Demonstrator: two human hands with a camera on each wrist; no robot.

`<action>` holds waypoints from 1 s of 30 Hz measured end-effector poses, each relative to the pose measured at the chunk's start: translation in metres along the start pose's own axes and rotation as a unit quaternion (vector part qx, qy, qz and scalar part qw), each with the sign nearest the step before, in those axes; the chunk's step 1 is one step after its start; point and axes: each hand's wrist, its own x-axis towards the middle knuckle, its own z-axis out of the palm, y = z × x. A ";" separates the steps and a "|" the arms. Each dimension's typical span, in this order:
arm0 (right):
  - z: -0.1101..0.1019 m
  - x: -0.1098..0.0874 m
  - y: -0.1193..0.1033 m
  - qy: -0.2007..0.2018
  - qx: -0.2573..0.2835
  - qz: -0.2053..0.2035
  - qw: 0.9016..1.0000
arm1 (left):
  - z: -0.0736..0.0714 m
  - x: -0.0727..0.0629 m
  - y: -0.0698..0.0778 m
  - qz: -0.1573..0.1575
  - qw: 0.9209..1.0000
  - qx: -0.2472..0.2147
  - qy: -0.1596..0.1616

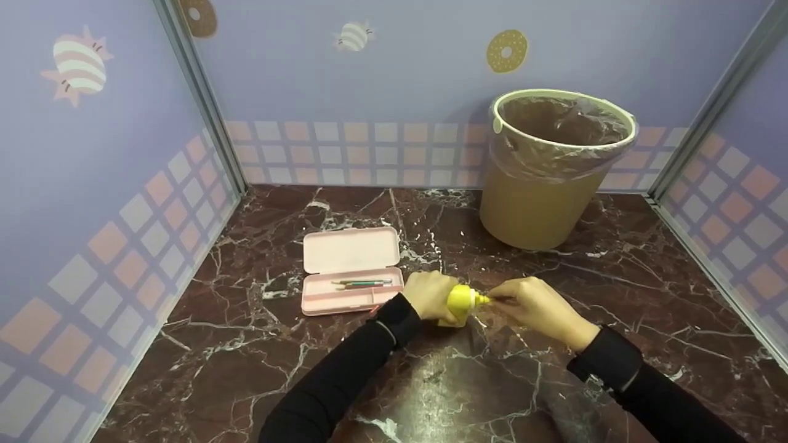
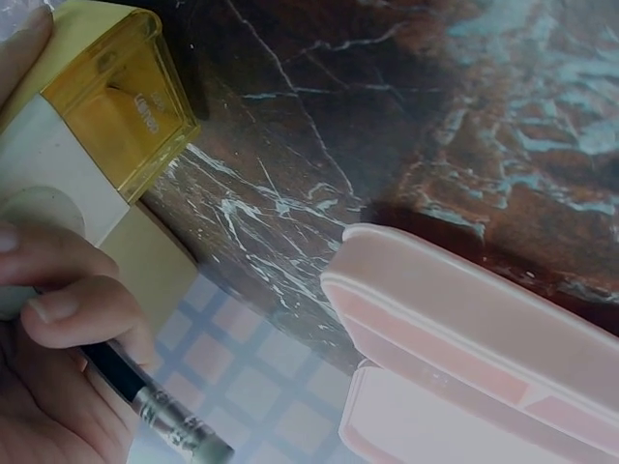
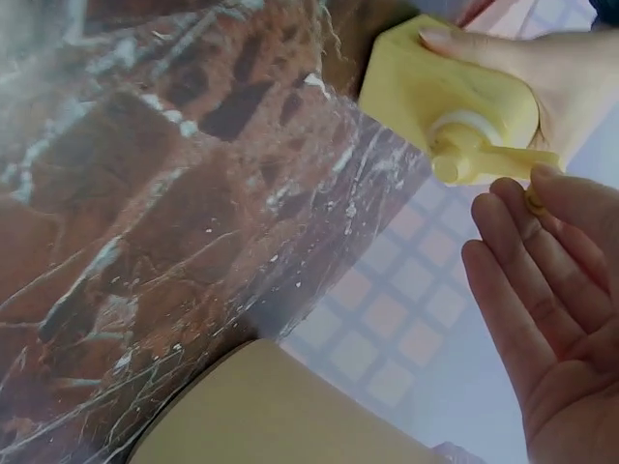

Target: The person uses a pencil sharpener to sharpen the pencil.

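Black sleeves (image 1: 332,384) lie lowest in the head view, coming in at eight and four o'clock of a yellow sharpener (image 1: 458,298) that sits near the middle of the marbled table (image 1: 234,381). Whether its base touches the tabletop cannot be told. Hard plastic by its look, it should be light, stiff and rather smooth, likely to twist under a turning load. The solid body seems the best place to hold it; the see-through shavings drawer (image 2: 126,106) looks more fragile and may slide loose if squeezed.

The left hand (image 1: 428,295) grips that body, its fingers (image 2: 68,309) bent close together and also curled round a dark pencil (image 2: 116,372), whose metal band and eraser end stick out. Its other end is hidden. At three o'clock of the sharpener, the right hand (image 1: 535,307) pinches the little knob of the crank (image 3: 503,159) between thumb and forefinger, the remaining fingers loosely extended and apart from it.

A pink pencil case (image 1: 351,251) lies with its lid back between nine and ten o'clock, slim pencils (image 1: 363,283) inside; a lined bin (image 1: 532,212) stands at one o'clock
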 end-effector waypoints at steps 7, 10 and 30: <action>0.001 0.005 0.000 0.012 -0.019 0.008 1.000 | 0.002 -0.001 -0.002 0.005 1.000 0.006 0.005; 0.001 0.008 0.000 0.025 -0.033 0.014 0.999 | 0.003 -0.001 -0.002 0.013 1.000 0.004 0.006; 0.015 0.029 0.017 0.055 -0.084 0.039 0.994 | 0.004 0.000 -0.003 0.018 1.000 -0.009 0.009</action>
